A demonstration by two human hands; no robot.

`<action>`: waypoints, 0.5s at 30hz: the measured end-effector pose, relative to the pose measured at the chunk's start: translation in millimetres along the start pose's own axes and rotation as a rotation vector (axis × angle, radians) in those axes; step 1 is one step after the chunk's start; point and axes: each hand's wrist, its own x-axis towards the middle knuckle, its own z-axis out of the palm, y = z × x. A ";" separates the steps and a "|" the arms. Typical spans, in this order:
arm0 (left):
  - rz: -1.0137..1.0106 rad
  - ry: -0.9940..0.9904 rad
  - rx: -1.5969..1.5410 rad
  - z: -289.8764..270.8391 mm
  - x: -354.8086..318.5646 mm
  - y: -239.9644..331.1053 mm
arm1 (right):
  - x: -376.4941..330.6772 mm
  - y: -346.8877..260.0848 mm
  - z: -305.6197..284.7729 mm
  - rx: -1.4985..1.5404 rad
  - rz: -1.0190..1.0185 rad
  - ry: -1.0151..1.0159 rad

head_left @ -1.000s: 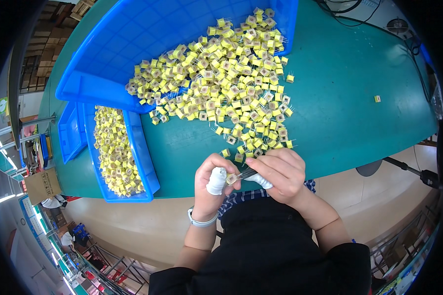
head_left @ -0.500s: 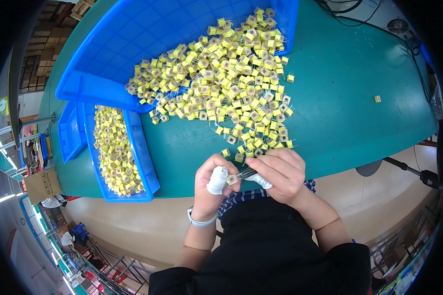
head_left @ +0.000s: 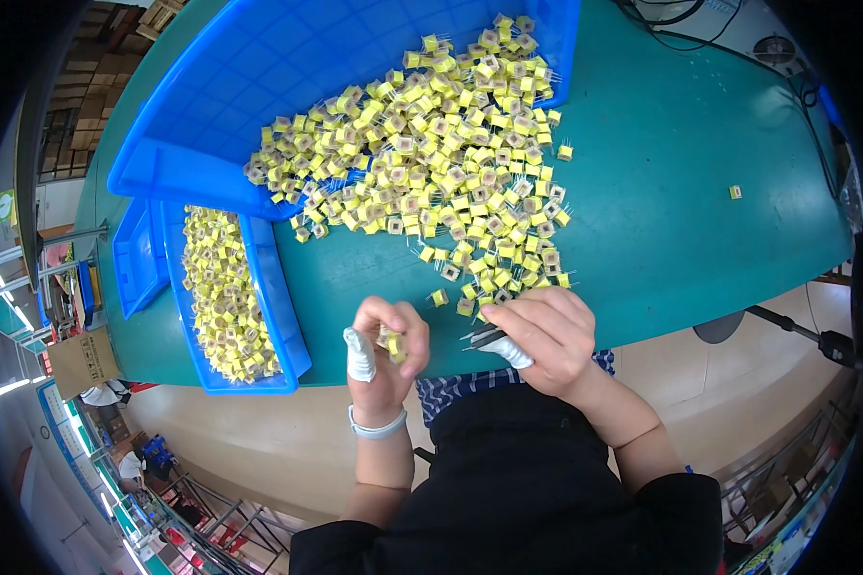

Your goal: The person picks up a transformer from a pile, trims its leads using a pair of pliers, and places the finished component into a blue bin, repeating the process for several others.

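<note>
My left hand (head_left: 382,379), its thumb wrapped in white, has curled fingers around a small yellow transformer (head_left: 394,345) with a brown core. Dark-handled tweezers (head_left: 485,336) are gripped in my right hand (head_left: 552,337), whose thumb is also wrapped in white; the metal tips point left toward my other hand, apart from it. Just beyond both hands lies a heap of loose yellow transformers (head_left: 470,201) with thin wire legs. It spills out of a large blue bin (head_left: 230,86) tipped on its side.
A smaller blue bin (head_left: 276,297) full of similar transformers stands at the left, with another blue tray (head_left: 136,264) beyond it. One stray transformer (head_left: 735,193) rests far right on the green table (head_left: 662,192). Cables and a white device (head_left: 738,29) are at the back right.
My left hand has moved left, away from the tweezers, carrying the transformer in its curled fingers. My right hand has stayed nearly in place, and the tweezer tips now show separately.
</note>
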 end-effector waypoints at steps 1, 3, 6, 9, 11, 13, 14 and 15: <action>0.000 0.000 0.000 -2.3 1.5 0.5 | 0.0 -0.1 0.1 -0.001 0.005 0.010; 0.116 0.016 0.172 -6.0 6.3 2.2 | 0.4 -0.6 0.0 0.003 0.011 0.009; 0.070 0.163 0.480 -2.4 7.0 12.0 | 1.6 -0.7 -0.4 0.008 0.020 0.010; 0.100 0.236 1.107 4.6 14.5 17.2 | 1.3 -0.9 -0.2 0.008 0.023 0.010; 0.130 0.090 1.483 14.8 20.9 18.3 | 0.8 -0.6 0.0 0.005 0.026 0.009; 0.131 0.064 1.621 27.2 24.5 21.5 | 0.1 0.3 0.3 -0.002 0.022 0.013; 0.091 0.027 1.712 29.6 25.6 22.0 | 0.1 0.3 0.3 -0.002 0.021 0.013; 0.050 -0.012 1.802 30.7 26.3 22.1 | 0.1 0.1 0.4 0.003 0.026 0.015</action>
